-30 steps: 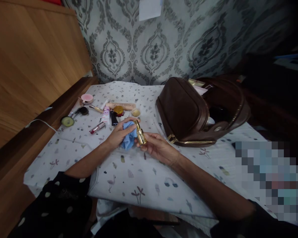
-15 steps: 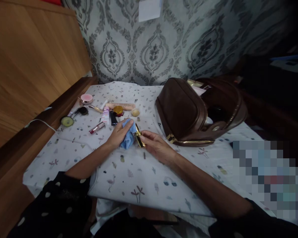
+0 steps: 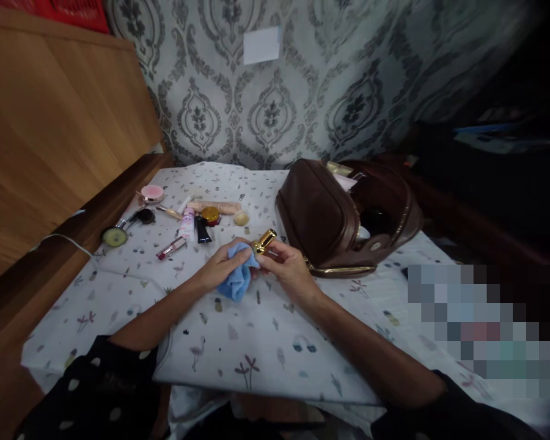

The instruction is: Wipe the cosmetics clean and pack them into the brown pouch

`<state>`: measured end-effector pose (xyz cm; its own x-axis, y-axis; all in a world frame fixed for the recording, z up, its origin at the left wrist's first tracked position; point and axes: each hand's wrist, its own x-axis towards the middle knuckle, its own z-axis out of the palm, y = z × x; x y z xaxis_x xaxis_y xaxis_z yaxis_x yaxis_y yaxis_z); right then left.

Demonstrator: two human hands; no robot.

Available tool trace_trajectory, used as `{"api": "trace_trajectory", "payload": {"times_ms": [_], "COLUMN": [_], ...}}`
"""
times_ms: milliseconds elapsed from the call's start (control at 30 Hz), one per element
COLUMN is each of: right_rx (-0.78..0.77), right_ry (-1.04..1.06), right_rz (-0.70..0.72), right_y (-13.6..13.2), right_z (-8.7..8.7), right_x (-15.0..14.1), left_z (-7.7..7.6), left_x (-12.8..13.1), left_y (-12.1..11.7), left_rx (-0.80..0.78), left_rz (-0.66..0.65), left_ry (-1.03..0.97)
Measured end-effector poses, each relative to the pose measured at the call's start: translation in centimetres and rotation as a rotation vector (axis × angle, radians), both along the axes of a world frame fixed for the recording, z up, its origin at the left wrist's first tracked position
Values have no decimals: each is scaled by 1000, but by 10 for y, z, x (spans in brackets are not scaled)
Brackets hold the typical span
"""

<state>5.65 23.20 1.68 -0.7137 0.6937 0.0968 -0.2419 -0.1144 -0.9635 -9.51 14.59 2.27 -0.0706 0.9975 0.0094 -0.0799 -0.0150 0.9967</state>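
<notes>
My left hand (image 3: 220, 266) is closed on a crumpled blue cloth (image 3: 235, 285), whose upper edge touches a shiny gold cosmetic tube (image 3: 264, 242). The fingers of my right hand (image 3: 289, 267) pinch that tube, which tilts up to the right. Whether it is a lipstick I cannot tell. Beyond my left hand lie a lipstick with a clear case (image 3: 171, 249), a black tube (image 3: 203, 230), a pink and white tube (image 3: 187, 224) and a round amber-lidded jar (image 3: 210, 215).
An open brown leather bag (image 3: 318, 211) stands right of my hands with things inside. Further left are a pink compact (image 3: 153, 194), a round green-faced item (image 3: 114, 236) and a long peach tube (image 3: 215, 208). A white cable (image 3: 73, 242) crosses the printed cloth (image 3: 266, 366). Wooden furniture (image 3: 64, 104) borders the left.
My right hand has turned the gold tube from pointing down and right to tilting up and right. The cloth stays in my left hand, and the camera view has shifted.
</notes>
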Motion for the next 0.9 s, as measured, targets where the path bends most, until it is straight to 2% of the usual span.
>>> {"api": "trace_trajectory", "payload": {"times_ms": [267, 400, 500, 667, 733, 800, 900], "right_rx": [69, 117, 154, 229, 251, 273, 318], "right_ry": [74, 56, 50, 15, -3, -10, -30], "right_rz": [-138, -90, -68, -125, -152, -194, -281], "right_y": [2, 1, 4, 17, 24, 30, 39], "right_z": [14, 30, 47, 75, 84, 93, 106], "right_x": [6, 15, 26, 50, 61, 74, 96], "left_z": [8, 15, 27, 58, 69, 75, 78], "left_x": [-4, -1, 5, 21, 30, 41, 61], "left_y": [-3, -4, -2, 11, 20, 30, 47], "left_rx": [37, -35, -100, -109, -86, -72, -57], "left_rz": [203, 268, 301, 169, 158, 140, 45], "left_ry": [129, -39, -157, -231, -263, -289, -300]}}
